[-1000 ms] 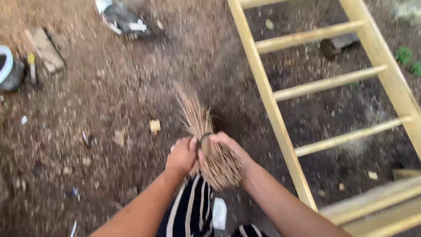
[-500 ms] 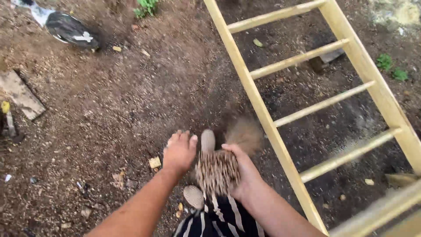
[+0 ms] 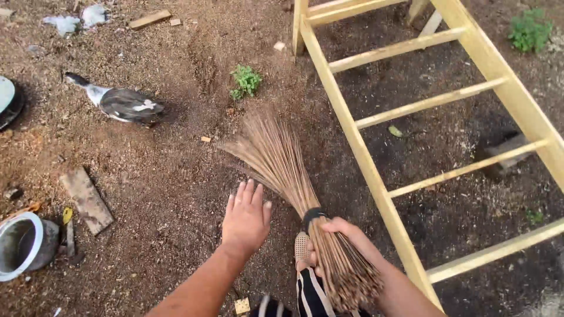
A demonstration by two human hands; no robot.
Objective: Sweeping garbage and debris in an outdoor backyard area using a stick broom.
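Two hands near broom point(image 3: 282, 170): right hand point(image 3: 341, 235) wrapped tight round stick bundle just below black band point(image 3: 314, 213); left hand point(image 3: 247, 217) flat, fingers spread, empty, just left of broom. Bristles fan over dirt, ladder point(image 3: 358, 152) right of broom, bird point(image 3: 123, 104) well left.

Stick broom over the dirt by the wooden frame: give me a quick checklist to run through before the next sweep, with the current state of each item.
1. Grip on the stick broom: right hand closed round the bundle just below the black band. Ok.
2. Left hand off the broom: open, fingers spread, beside the bristles. Ok.
3. Bristles fanned and touching the ground: fanned, contact cannot tell.
4. Bird out of the sweep path: up and left, apart from the bristles. Ok.
5. Yellow wooden frame close to the broom's right side: likely to catch the bristles. Not ok.
6. Foot right beside the handle end. Cannot tell if clear.
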